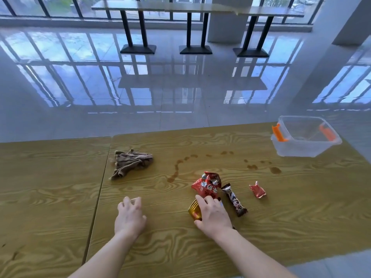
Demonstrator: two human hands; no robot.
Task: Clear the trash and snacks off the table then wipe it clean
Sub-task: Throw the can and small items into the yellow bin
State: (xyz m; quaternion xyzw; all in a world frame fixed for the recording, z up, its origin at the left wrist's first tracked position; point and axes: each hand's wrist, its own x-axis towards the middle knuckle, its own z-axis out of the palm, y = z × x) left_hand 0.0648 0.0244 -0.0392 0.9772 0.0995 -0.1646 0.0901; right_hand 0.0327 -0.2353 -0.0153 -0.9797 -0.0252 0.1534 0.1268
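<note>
Right hand [213,214] closed over a gold wrapper [194,211] on the table [60,197], at 6 o'clock of the red bag [206,185]. Left hand [130,215] curled on a small pale item [135,200], grip unclear. Dark bar [233,199] at 3 o'clock of the right hand, red sachet [257,190] beyond. Rag [131,162] at 12 o'clock of the left hand. Brown stains [176,169] between rag and bin [305,137], far at 2 o'clock.
</note>
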